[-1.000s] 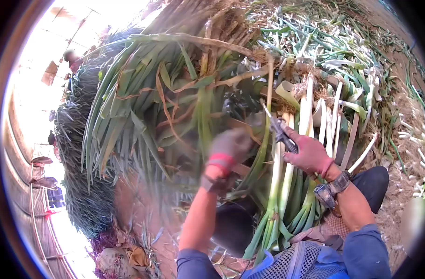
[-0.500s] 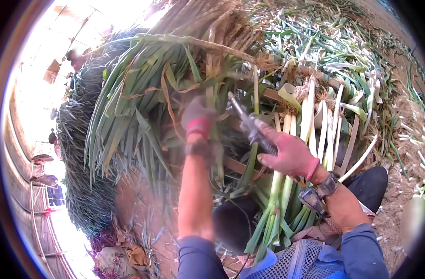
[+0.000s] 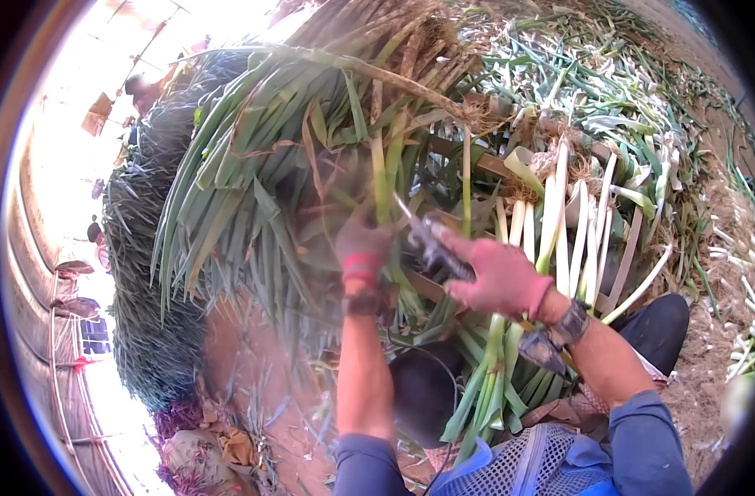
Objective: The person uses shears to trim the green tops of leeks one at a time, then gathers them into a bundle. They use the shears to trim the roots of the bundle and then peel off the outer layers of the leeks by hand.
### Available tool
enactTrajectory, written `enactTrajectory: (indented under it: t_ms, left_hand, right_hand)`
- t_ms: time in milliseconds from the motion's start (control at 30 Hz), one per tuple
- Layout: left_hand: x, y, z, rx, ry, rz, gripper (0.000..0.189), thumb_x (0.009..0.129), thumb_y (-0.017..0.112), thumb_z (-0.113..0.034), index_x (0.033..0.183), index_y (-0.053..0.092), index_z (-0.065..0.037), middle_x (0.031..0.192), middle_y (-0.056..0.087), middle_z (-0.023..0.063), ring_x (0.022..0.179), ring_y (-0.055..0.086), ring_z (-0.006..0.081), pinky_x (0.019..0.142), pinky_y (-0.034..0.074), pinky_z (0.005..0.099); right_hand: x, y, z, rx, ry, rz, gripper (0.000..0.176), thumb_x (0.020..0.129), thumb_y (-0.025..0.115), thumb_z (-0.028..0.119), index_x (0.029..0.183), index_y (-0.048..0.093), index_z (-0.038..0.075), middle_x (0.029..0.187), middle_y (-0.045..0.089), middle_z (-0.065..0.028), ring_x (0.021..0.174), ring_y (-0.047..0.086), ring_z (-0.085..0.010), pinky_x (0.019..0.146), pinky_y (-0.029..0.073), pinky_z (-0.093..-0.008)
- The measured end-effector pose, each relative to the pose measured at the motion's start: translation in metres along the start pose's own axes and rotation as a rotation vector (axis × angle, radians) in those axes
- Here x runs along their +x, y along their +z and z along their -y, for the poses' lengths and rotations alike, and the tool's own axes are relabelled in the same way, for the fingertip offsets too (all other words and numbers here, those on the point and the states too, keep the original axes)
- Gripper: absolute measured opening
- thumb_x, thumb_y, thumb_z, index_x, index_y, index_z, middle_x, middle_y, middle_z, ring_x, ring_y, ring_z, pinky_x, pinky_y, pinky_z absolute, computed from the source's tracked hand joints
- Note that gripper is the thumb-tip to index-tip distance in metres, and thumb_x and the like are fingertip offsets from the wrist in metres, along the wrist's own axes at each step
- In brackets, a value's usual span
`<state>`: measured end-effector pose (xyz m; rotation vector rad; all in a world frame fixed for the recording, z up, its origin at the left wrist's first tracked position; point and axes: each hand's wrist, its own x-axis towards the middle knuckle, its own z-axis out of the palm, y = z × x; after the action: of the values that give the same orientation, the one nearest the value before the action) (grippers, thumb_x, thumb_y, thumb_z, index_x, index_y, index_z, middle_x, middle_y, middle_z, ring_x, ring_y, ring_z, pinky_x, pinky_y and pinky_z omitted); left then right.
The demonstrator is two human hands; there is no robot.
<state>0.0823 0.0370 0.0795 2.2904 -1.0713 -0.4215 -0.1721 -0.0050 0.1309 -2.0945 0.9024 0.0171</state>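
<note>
My left hand (image 3: 366,246), in a dusty pinkish glove, is closed around a long green onion (image 3: 380,178) that stands roughly upright. Blur hides part of its grip. In my gloved right hand (image 3: 506,278) is an air blow gun (image 3: 437,248), its thin metal nozzle pointing up and left at the onion, close to it. A haze hangs around the leaves beside my left hand. Under my right hand, pale-stemmed green onions (image 3: 551,219) lie side by side, roots away from me and leaves over my lap.
A big bundle of unpeeled green onions (image 3: 229,165) lies ahead on the left, with a tall dark-green stack (image 3: 150,322) behind it. Stripped leaves (image 3: 592,74) pile up at the back right. Another person (image 3: 138,91) is at the far left.
My left hand has moved slightly right and down with the onion. My right hand has shifted a little left and down, and the nozzle is nearer the onion.
</note>
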Motion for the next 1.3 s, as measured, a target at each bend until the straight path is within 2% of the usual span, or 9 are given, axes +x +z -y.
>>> enactTrajectory:
  t_ms: [367, 567, 800, 833, 967, 1067, 1133, 1233, 1300]
  left_hand:
    - [-0.003, 0.005, 0.014, -0.220, -0.007, 0.016, 0.064, 0.076, 0.086, -0.017, 0.135, 0.072, 0.004, 0.107, 0.082, 0.0161, 0.092, 0.078, 0.0181, 0.085, 0.060, 0.0329]
    - [-0.021, 0.012, 0.014, -0.260, -0.017, 0.121, 0.056, 0.079, 0.085, -0.017, 0.129, 0.074, 0.004, 0.097, 0.081, 0.0120, 0.084, 0.077, 0.0176, 0.077, 0.061, 0.0327]
    - [-0.085, 0.067, -0.013, -0.248, -0.100, 0.762, 0.038, 0.080, 0.086, -0.019, 0.113, 0.080, -0.001, 0.095, 0.080, 0.0063, 0.087, 0.072, 0.0136, 0.083, 0.059, 0.0327]
    - [-0.090, 0.078, -0.016, -0.154, -0.116, 0.825, 0.043, 0.080, 0.085, -0.028, 0.113, 0.080, -0.001, 0.097, 0.081, 0.0133, 0.088, 0.076, 0.0219, 0.086, 0.060, 0.0368]
    - [-0.115, 0.118, -0.049, 0.314, 0.162, 0.796, 0.053, 0.078, 0.077, -0.042, 0.111, 0.079, -0.001, 0.106, 0.078, 0.0261, 0.104, 0.076, 0.0425, 0.094, 0.059, 0.0477]
    - [-0.122, 0.114, -0.079, 0.287, 0.133, 0.819, 0.048, 0.078, 0.077, -0.039, 0.111, 0.079, -0.004, 0.110, 0.078, 0.0241, 0.106, 0.076, 0.0405, 0.095, 0.059, 0.0483]
    - [-0.127, 0.116, -0.081, 0.258, 0.272, 0.809, 0.043, 0.084, 0.074, -0.039, 0.112, 0.079, -0.007, 0.110, 0.079, 0.0209, 0.102, 0.076, 0.0407, 0.093, 0.059, 0.0479]
    - [-0.101, 0.085, -0.075, 0.027, 0.284, 0.758, 0.038, 0.090, 0.071, -0.037, 0.113, 0.079, -0.008, 0.106, 0.079, 0.0189, 0.098, 0.076, 0.0402, 0.091, 0.059, 0.0476]
    - [-0.054, 0.071, -0.049, -0.101, 0.256, 0.452, 0.037, 0.094, 0.070, -0.037, 0.115, 0.079, -0.008, 0.109, 0.079, 0.0177, 0.102, 0.076, 0.0382, 0.092, 0.059, 0.0488]
  right_hand:
    - [0.133, -0.059, 0.014, -0.029, 0.028, -0.241, 0.082, 0.087, 0.069, 0.036, 0.164, 0.047, 0.019, 0.105, 0.077, -0.0161, 0.102, 0.076, -0.0353, 0.098, 0.055, -0.0465]
    - [0.083, -0.041, -0.002, -0.006, -0.044, -0.133, 0.077, 0.087, 0.069, 0.037, 0.159, 0.052, 0.017, 0.108, 0.077, -0.0189, 0.099, 0.075, -0.0376, 0.093, 0.057, -0.0482]
    - [-0.052, -0.002, -0.064, 0.014, 0.048, 0.003, 0.090, 0.088, 0.073, 0.049, 0.167, 0.042, 0.020, 0.091, 0.071, -0.0194, 0.085, 0.073, -0.0383, 0.082, 0.059, -0.0480]
    - [-0.062, -0.007, -0.070, 0.015, 0.105, 0.026, 0.090, 0.087, 0.074, 0.048, 0.168, 0.042, 0.021, 0.089, 0.071, -0.0186, 0.084, 0.073, -0.0381, 0.082, 0.059, -0.0483]
    - [-0.066, -0.007, -0.102, -0.025, 0.067, -0.232, 0.089, 0.086, 0.075, 0.041, 0.166, 0.044, 0.018, 0.092, 0.072, -0.0196, 0.088, 0.074, -0.0405, 0.086, 0.058, -0.0493]
    - [-0.059, -0.008, -0.106, 0.033, -0.112, -0.290, 0.090, 0.086, 0.075, 0.041, 0.166, 0.044, 0.016, 0.095, 0.074, -0.0214, 0.091, 0.074, -0.0416, 0.089, 0.058, -0.0491]
    - [-0.047, -0.026, -0.087, 0.032, 0.173, -0.146, 0.087, 0.086, 0.075, 0.039, 0.163, 0.047, 0.010, 0.114, 0.075, -0.0272, 0.103, 0.074, -0.0428, 0.094, 0.057, -0.0480]
    - [-0.025, -0.011, -0.113, -0.049, 0.168, -0.354, 0.089, 0.087, 0.076, 0.042, 0.166, 0.044, 0.018, 0.090, 0.072, -0.0228, 0.081, 0.073, -0.0387, 0.081, 0.057, -0.0471]
    - [-0.032, -0.020, -0.097, 0.063, 0.191, -0.149, 0.089, 0.087, 0.078, 0.043, 0.167, 0.044, 0.021, 0.088, 0.072, -0.0203, 0.080, 0.072, -0.0351, 0.082, 0.057, -0.0447]
